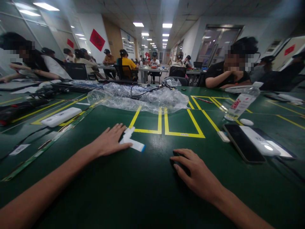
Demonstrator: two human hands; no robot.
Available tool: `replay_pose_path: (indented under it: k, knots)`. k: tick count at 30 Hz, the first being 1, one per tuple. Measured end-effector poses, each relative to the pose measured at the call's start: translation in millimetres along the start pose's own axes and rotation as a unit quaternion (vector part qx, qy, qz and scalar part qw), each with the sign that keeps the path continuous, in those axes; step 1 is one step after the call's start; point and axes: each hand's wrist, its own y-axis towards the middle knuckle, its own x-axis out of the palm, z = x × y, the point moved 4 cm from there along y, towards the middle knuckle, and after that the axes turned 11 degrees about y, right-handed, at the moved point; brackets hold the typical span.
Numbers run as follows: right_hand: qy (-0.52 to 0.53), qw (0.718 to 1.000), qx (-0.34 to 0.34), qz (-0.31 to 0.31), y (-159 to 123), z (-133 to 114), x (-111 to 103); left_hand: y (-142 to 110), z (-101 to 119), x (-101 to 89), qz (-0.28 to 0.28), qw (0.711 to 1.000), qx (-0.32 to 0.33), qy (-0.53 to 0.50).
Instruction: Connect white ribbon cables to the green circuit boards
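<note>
1. Black and tubular, a red-ended object (pixel 23 109) leads off at the far left, with a white power bank (pixel 61 117) near it.
2. Next across, a long green circuit-board strip (pixel 47 147) runs slantwise over the dark green surface (pixel 143 197).
3. Now the left hand (pixel 108 141): palm down, fingers spread and relaxed, not clenched, thumb lying over the white ribbon cable (pixel 136 145). Whether it presses down, I cannot tell.
4. And there's that cable, bent, its blue end pointing right, just in front of a yellow tape outline (pixel 147 131). Crumpled clear plastic wrap (pixel 145 98) sprawls beyond.
5. Over to the right hand (pixel 195 168): fingers loosely curved and released, nothing in them, well apart from the cable; contact with the surface is hard to judge.
6. Farther right, a clear water bottle (pixel 243 101) stands behind a dark-screened smartphone (pixel 241 143), and a white device (pixel 258 140) with a glowing spot sits right alongside the phone.
</note>
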Motion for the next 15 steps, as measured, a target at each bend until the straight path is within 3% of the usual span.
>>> replay_pose_path:
  k: [3, 6, 10, 15]
  knots:
    - [-0.005, 1.0, -0.003, -0.001, -0.9, -3.4, 1.4, -22.5, 71.6, -9.8, 0.02, 0.99, 0.138, -0.009]
    - [-0.014, 1.0, -0.008, -0.012, -2.0, -8.6, 3.6, -47.9, 114.7, -17.7, 0.017, 0.965, 0.26, -0.04]
    - [-0.024, 0.999, -0.016, -0.031, -3.9, -14.6, 7.2, -61.0, 128.7, -22.4, 0.003, 0.94, 0.334, -0.07]
    - [-0.04, 0.998, -0.025, -0.041, -6.5, -17.4, 10.2, -54.4, 120.5, -23.9, 0.002, 0.935, 0.346, -0.084]
